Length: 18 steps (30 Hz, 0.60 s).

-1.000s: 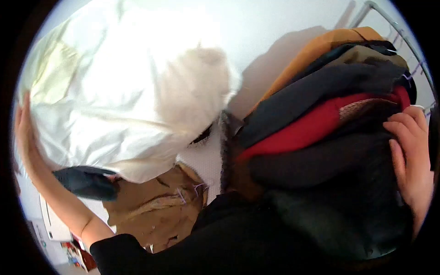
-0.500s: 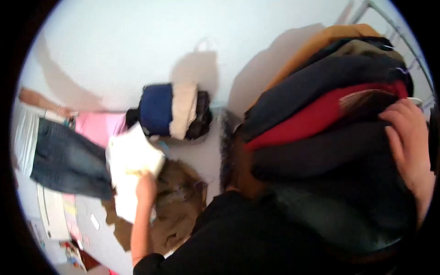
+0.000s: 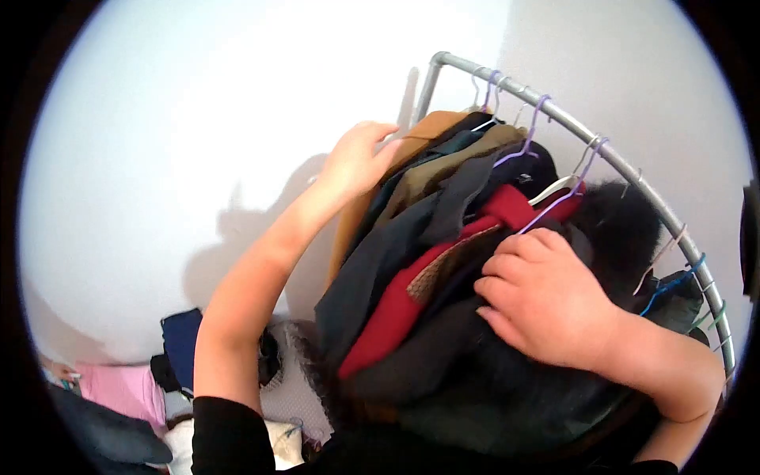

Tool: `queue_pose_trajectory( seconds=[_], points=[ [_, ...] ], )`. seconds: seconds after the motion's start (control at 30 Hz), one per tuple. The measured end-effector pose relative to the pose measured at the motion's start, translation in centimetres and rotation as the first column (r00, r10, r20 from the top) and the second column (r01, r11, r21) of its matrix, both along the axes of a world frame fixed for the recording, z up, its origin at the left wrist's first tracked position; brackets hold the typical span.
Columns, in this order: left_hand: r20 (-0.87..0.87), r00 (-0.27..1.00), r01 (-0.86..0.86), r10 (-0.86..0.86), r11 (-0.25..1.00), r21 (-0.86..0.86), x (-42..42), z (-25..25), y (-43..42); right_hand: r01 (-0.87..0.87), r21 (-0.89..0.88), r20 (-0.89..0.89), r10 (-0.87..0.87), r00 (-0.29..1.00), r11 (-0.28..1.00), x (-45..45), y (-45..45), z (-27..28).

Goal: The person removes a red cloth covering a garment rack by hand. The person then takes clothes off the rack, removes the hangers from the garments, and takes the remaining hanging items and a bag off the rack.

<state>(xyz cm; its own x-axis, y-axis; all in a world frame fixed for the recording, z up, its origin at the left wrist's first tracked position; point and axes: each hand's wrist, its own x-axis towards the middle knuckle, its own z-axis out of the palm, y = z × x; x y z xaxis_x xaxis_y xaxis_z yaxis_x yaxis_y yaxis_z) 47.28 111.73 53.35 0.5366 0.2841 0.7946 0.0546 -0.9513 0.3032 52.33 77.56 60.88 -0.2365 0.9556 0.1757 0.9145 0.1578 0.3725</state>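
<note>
My left hand (image 3: 364, 158) is raised at the far end of the clothes rack, fingers stretched and thumb apart, beside the shoulder of a mustard coat (image 3: 434, 125). Nothing is visibly held in it. My right hand (image 3: 546, 297) curls its fingers over a black coat (image 3: 443, 348); its fingertips press into the dark cloth. Next to that coat hangs a red garment (image 3: 384, 321) with a patterned inner edge. An olive garment (image 3: 455, 166) and a dark grey jacket (image 3: 372, 253) hang between the red one and the mustard coat.
A curved metal rail (image 3: 570, 123) carries several hangers, including a purple hanger (image 3: 538, 127) and a blue hanger (image 3: 673, 283). At lower left are folded navy cloth (image 3: 182, 340), pink fabric (image 3: 123, 392), white cloth (image 3: 283, 443) and another person's dark jeans (image 3: 103, 427).
My view has swung up and right to the rack. My left hand has let go of the white cloth and risen to the hanging coats. My right hand remains among the dark garments.
</note>
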Motion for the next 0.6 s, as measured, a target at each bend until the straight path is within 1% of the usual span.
queue_pose_trajectory(
  seconds=[0.03,0.07,0.13,0.27,0.33,0.37,0.4,0.47,0.5,0.57,0.6],
  points=[
    [-0.049,0.999,0.002,-0.003,1.000,-0.018,3.3,1.3,0.9,-0.005,0.010,-0.013,0.006,1.000,1.000,0.0,0.1,0.0],
    [-0.043,0.999,0.021,-0.021,1.000,-0.009,5.7,2.8,1.0,0.006,0.007,-0.027,-0.006,1.000,1.000,0.0,0.1,-0.1],
    [-0.332,0.941,0.030,-0.056,0.996,-0.082,9.5,4.8,1.1,0.011,0.009,-0.047,-0.011,0.999,1.000,-0.1,0.3,0.1],
    [-0.354,0.926,0.097,-0.135,0.988,-0.123,13.1,6.6,1.3,0.027,0.032,-0.092,-0.024,0.995,0.999,0.1,0.4,-0.1],
    [-0.514,0.830,0.067,-0.216,0.954,-0.293,13.3,7.3,2.0,0.030,0.016,-0.112,-0.028,0.993,0.999,0.1,0.5,-0.1],
    [-0.425,0.829,0.093,-0.363,0.839,-0.537,13.5,6.6,2.6,0.035,0.016,-0.113,-0.033,0.993,0.999,0.2,0.7,-0.1],
    [-0.424,0.828,0.097,-0.367,0.838,-0.536,13.8,6.3,2.9,0.036,0.005,-0.112,-0.035,0.993,0.999,0.2,0.8,0.0],
    [-0.305,0.864,0.113,-0.400,0.745,-0.658,14.7,5.4,3.5,0.036,-0.011,-0.109,-0.037,0.993,0.999,0.4,0.8,0.0],
    [-0.301,0.865,0.116,-0.401,0.744,-0.658,15.2,5.3,4.0,0.034,-0.015,-0.124,-0.035,0.992,0.999,0.5,0.8,0.0],
    [-0.428,0.860,0.032,-0.278,0.866,-0.499,15.9,5.8,4.5,0.032,-0.022,-0.139,-0.035,0.990,0.999,0.6,0.8,0.0],
    [-0.425,0.861,0.033,-0.279,0.865,-0.501,16.0,6.0,5.0,0.022,-0.007,-0.154,-0.023,0.988,1.000,0.6,0.9,-0.1]
  ],
)
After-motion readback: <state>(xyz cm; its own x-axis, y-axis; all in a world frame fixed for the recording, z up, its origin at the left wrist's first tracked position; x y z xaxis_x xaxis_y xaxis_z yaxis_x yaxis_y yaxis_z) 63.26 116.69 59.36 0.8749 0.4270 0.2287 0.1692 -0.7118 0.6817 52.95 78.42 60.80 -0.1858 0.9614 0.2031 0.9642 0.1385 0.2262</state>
